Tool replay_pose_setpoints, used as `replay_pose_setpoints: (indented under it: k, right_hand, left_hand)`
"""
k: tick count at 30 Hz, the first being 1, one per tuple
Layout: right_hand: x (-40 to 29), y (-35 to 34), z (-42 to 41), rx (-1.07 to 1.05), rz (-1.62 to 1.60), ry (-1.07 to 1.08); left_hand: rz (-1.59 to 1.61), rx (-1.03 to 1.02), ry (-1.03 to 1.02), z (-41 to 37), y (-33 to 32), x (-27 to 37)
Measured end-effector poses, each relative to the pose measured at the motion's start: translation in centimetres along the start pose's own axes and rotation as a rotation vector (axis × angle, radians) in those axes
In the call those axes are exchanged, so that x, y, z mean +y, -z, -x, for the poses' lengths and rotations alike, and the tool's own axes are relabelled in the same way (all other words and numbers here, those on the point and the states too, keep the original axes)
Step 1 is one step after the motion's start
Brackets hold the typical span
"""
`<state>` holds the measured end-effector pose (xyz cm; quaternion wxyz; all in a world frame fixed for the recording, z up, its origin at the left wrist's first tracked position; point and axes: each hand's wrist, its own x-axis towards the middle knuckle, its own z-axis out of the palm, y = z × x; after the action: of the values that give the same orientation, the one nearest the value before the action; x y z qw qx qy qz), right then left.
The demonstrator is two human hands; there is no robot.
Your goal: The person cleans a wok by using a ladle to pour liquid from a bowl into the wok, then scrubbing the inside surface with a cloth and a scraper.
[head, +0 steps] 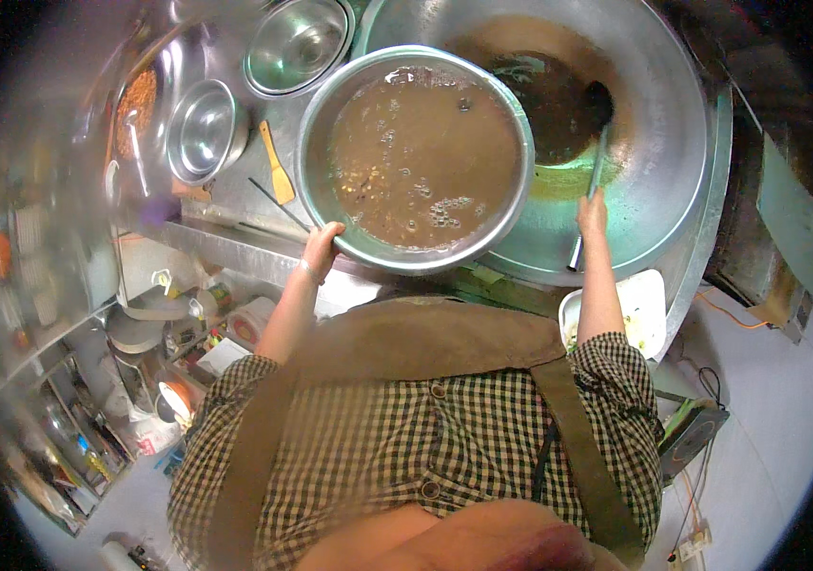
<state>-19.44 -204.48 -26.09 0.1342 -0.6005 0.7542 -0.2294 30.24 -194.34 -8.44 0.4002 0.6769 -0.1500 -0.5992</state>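
Observation:
My left hand (pixel 320 250) grips the near-left rim of a large metal basin (pixel 299 153). Murky brown liquid (pixel 428 143) fills much of it, with bubbles and pale, bean-like bits near the left side. In my right hand (pixel 592 213) is the handle of a ladle (pixel 599 160), whose dark bowl end reaches into a very large metal wok (pixel 663 164). Dark brown liquid (pixel 549 107) lies at the bottom of the wok. The basin overlaps the wok's left side from my viewpoint; whether it rests on the rim, I cannot tell.
Left of the basin lie a wooden spatula (pixel 276 164) and a thin dark stick (pixel 278 203). Metal bowls (pixel 203 132) and a larger metal bowl (pixel 299 46) stand beyond. A white tray (pixel 652 300) with food scraps sits under my right forearm. A metal counter edge (pixel 235 246) runs at left.

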Motion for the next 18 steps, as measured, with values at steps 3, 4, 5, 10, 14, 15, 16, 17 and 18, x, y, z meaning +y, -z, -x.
replay_pose_setpoints:
  k: [3,4,5,10,14,15,16,17,18]
  right_hand:
    - [-5.6,-0.6,1.2,-0.294,-0.334,-0.216]
    - [-8.0,0.3,1.4,-0.461,-0.489,-0.373]
    - [-8.5,0.9,1.6,-0.573,-0.823,-0.524]
    - [-11.4,3.9,3.1,-0.825,-1.848,-0.980]
    - [-12.4,7.3,5.5,-0.848,-1.973,-0.945]
    - [-13.0,8.7,6.1,-0.857,-1.954,-0.901]
    - [-14.0,10.7,6.1,-0.867,-1.933,-0.851]
    - [-14.9,12.4,6.1,-0.878,-1.911,-0.802]
    - [-15.2,13.7,6.5,-0.816,-1.837,-0.750]
  left_hand:
    - [0.010,-0.016,-0.015,0.6,0.2,0.2]
    - [0.014,-0.020,-0.028,1.0,0.2,0.2]
    - [0.026,-0.031,-0.010,1.0,0.1,0.3]
    - [0.074,0.022,0.002,0.3,0.3,-0.1]
    - [0.038,-0.084,0.006,1.0,-0.7,1.1]
    - [0.063,-0.056,-0.022,1.2,-0.7,1.0]
    - [0.067,-0.069,-0.019,0.9,-0.3,0.7]
    - [0.071,-0.083,-0.016,0.6,0.2,0.3]
    - [0.053,-0.085,-0.009,0.6,-0.1,0.5]
